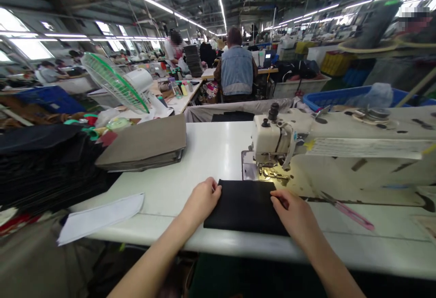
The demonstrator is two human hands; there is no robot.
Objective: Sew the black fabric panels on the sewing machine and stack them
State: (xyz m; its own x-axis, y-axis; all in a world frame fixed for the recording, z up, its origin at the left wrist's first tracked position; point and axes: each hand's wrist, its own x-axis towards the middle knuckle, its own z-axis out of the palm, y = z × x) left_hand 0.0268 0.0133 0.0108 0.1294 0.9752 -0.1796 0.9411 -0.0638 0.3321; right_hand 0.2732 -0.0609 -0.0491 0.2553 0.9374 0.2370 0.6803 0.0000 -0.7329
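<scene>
Cloth [243, 207], black and flat, lies before us in the head view on the white bench [214, 157], its far edge just in front of the sewing machine [272, 139] and its near edge by the bench's rounded front edge. Our left hand [200, 200] has its fingers narrow, pinching the left edge of the cloth by the far corner; our right hand [294, 211] pinches the right edge near the other far corner, its fingers narrow too. Left of our left hand we have a broad open stretch of bench, running back to a grey stack [150, 143] and across to a white strip [102, 216] that juts past the bench's edge. On the right we have less room: the machine's long body stands behind our right hand, and pink-handled scissors [352, 214] lie near it, blades toward the machine. Farther left, we see a black pile [44, 166].
</scene>
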